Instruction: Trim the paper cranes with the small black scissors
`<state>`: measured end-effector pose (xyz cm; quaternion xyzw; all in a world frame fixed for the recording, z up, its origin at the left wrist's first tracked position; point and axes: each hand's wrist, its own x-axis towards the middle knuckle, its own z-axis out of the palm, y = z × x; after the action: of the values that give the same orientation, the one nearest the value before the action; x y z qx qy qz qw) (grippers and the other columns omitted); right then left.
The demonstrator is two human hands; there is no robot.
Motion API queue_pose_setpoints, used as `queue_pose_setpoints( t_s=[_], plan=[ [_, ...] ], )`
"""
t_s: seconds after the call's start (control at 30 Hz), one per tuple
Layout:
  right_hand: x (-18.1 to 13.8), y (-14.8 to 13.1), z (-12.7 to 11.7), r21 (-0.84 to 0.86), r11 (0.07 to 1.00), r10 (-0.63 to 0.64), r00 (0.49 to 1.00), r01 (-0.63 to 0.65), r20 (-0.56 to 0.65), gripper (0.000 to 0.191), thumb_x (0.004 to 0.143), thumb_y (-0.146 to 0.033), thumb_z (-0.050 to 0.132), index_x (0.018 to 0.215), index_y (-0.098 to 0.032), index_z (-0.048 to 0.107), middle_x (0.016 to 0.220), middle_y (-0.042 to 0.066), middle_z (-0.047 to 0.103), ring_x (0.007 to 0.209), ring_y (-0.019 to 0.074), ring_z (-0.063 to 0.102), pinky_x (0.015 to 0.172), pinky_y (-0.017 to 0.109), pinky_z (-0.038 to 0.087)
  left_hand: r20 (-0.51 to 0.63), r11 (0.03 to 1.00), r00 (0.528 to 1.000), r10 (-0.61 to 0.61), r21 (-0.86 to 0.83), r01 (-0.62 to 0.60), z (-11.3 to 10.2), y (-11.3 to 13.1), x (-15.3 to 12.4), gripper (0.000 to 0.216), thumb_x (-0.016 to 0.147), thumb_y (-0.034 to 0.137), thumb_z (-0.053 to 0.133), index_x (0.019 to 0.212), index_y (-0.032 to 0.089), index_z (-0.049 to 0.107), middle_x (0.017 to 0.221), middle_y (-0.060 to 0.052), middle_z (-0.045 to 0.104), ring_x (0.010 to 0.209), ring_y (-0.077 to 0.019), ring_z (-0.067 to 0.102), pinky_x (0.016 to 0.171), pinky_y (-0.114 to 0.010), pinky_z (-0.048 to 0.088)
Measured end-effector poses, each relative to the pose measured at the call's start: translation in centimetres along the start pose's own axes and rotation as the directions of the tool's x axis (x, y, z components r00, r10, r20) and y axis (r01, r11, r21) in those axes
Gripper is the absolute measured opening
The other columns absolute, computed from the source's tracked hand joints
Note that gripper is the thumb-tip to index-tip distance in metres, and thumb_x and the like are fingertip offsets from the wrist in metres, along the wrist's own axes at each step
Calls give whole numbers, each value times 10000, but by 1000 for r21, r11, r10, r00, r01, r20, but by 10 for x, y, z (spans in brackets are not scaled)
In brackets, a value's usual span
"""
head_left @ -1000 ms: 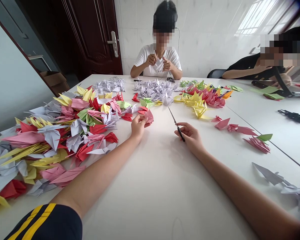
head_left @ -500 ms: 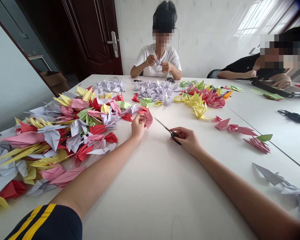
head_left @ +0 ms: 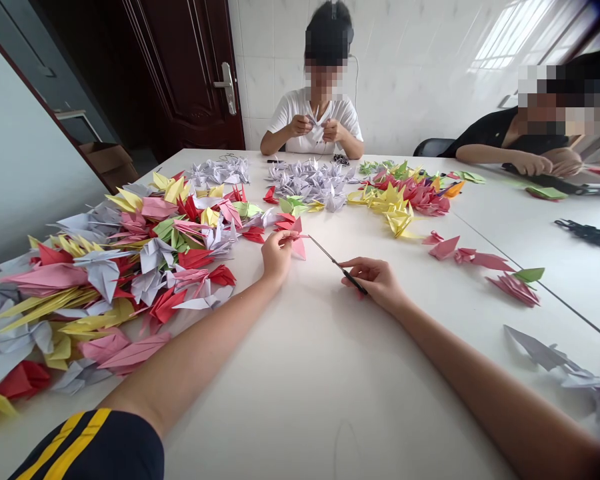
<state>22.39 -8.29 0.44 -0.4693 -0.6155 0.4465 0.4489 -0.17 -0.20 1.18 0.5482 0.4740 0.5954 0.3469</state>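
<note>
- Across the white table (head_left: 300, 373), folded paper cranes (head_left: 125, 280) lie heaped in pink, red, yellow, lilac and green.
- Left hand (head_left: 277, 257), reaching from a dark sleeve with yellow stripes (head_left: 93, 445), firmly pinches a pink paper crane (head_left: 298, 247) between thumb and fingers, beside the heap.
- Right hand (head_left: 376, 280), fingers curled, grips black scissors (head_left: 337, 265); their blades look closed, tips just beside the crane.
- Beyond, a co-worker's hands (head_left: 315, 127) hold something small, too blurred to tell.

Left hand (head_left: 277, 255), right hand (head_left: 375, 280) both seemingly pinching.
</note>
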Motion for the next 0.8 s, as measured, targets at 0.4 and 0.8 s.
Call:
queue_pose_setpoints(
  t_s=[0.4, 0.8],
  plan=[
    [2, -9, 1, 34, 993, 108, 988, -112, 110, 423, 677, -495, 829, 921, -171, 710, 628, 14, 679, 395, 112, 543, 398, 242, 419, -4, 998, 998, 70, -4, -70, -1, 3, -2, 272, 733, -4, 556, 747, 187, 750, 942, -57, 736, 930, -185, 678, 896, -316, 557],
    [3, -2, 1, 58, 992, 104, 988, -111, 115, 408, 705, -460, 824, 967, -163, 722, 707, 44, 718, 434, 107, 556, 414, 239, 442, -4, 997, 997, 80, 5, -80, 0, 2, -3, 275, 734, -7, 570, 754, 193, 758, 922, -55, 731, 925, -184, 677, 898, -324, 561]
  ],
)
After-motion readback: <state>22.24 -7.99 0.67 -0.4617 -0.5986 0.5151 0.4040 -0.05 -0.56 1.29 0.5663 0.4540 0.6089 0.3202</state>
